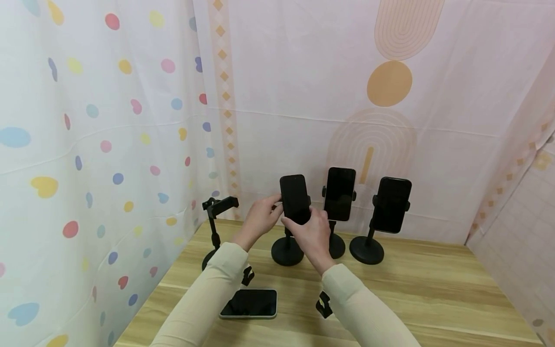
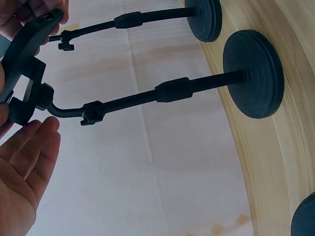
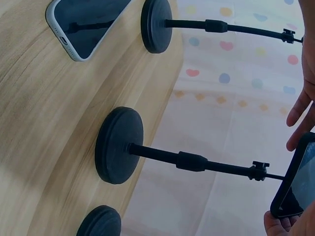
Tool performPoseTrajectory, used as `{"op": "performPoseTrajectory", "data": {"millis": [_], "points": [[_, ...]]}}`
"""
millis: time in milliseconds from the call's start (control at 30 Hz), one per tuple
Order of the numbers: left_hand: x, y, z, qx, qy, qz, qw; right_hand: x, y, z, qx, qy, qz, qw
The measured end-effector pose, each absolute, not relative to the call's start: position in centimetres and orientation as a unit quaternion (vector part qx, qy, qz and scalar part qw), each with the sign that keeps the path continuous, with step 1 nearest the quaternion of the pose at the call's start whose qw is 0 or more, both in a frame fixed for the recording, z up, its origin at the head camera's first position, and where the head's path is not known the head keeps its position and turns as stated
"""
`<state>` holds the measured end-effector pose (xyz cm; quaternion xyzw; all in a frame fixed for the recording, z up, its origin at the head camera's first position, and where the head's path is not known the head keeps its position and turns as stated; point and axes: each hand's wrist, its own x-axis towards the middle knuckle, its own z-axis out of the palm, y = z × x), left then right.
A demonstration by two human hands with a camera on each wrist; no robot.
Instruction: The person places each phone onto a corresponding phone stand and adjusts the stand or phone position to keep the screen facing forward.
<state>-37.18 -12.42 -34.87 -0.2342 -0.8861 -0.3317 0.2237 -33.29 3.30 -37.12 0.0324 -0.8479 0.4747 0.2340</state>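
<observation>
My right hand (image 1: 313,233) grips the lower end of a black phone (image 1: 294,195), thumb in front and fingers behind. The phone stands upright at the clamp of a black phone holder (image 1: 287,251), seen from behind in the left wrist view. Left of it, my left hand (image 1: 261,217) pinches the holder's clamp (image 2: 22,110) at the phone's side; its other fingers (image 2: 42,152) stretch out beside the clamp. The left thumb and index finger are partly cut off in the left wrist view. Most of the right hand is out of the right wrist view.
Two more phone holders carry a middle phone (image 1: 340,194) and a right phone (image 1: 392,205). On the left stands a phone holder (image 1: 223,206) with no phone. A light-edged phone (image 1: 249,303) lies on the wooden table (image 1: 425,289). Curtains (image 1: 282,72) hang behind.
</observation>
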Motion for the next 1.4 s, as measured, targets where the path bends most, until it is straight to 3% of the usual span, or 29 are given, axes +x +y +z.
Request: {"op": "performPoseTrajectory", "data": {"millis": [1000,1133,1400], "points": [[-37.7,-12.9,-35.0,-0.27,-0.878,-0.346,0.189,-33.7,3.5,-37.4,0.031,-0.85,0.475,0.224],[-38.0,-12.8,-35.4,-0.273,-0.882,-0.312,0.223,-33.7,3.6,-37.4,0.029,-0.852,0.474,0.22],[-38.4,-12.6,-36.6,-0.318,-0.841,-0.241,0.364,-33.7,3.5,-37.5,0.03,-0.854,0.471,0.221]]}}
